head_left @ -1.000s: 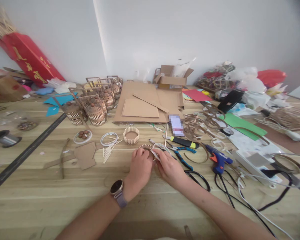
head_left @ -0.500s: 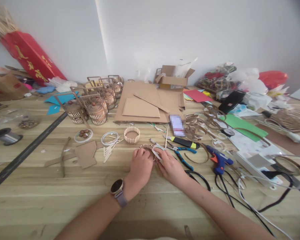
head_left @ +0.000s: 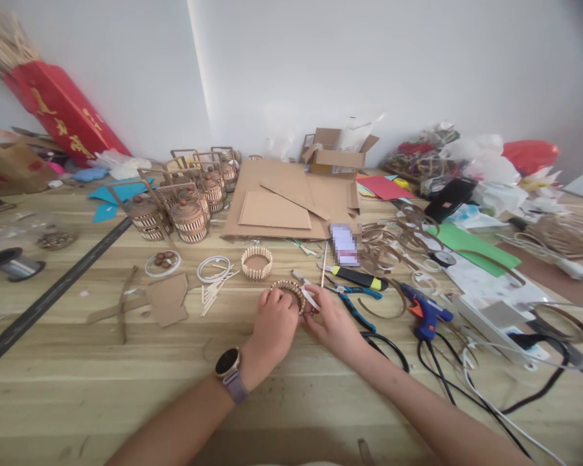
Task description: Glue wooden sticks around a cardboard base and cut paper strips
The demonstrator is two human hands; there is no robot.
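Note:
My left hand point(head_left: 274, 321), with a watch on its wrist, is closed on the near left side of a small round stick basket point(head_left: 294, 288). The far rim of that basket shows beyond my fingers. My right hand point(head_left: 334, 321) is at the basket's right side, its fingers closed round a white strip or ring point(head_left: 311, 299), whose full shape my fingers hide. Just behind, a second, lighter round stick basket point(head_left: 256, 263) stands upright on the table. Loose pale sticks point(head_left: 214, 291) lie to the left beside white rings point(head_left: 214, 269).
Pliers point(head_left: 359, 304), a yellow-black cutter point(head_left: 357, 277) and a blue glue gun point(head_left: 427, 312) with cables lie to the right. Cardboard sheets point(head_left: 274, 210) lie behind. Finished lidded baskets point(head_left: 189, 220) stand back left; a wire spool point(head_left: 12, 264) is far left.
My right hand has tilted the white piece, which now looks narrower and lower between the fingers. More of the basket's rim shows. My left hand has barely moved.

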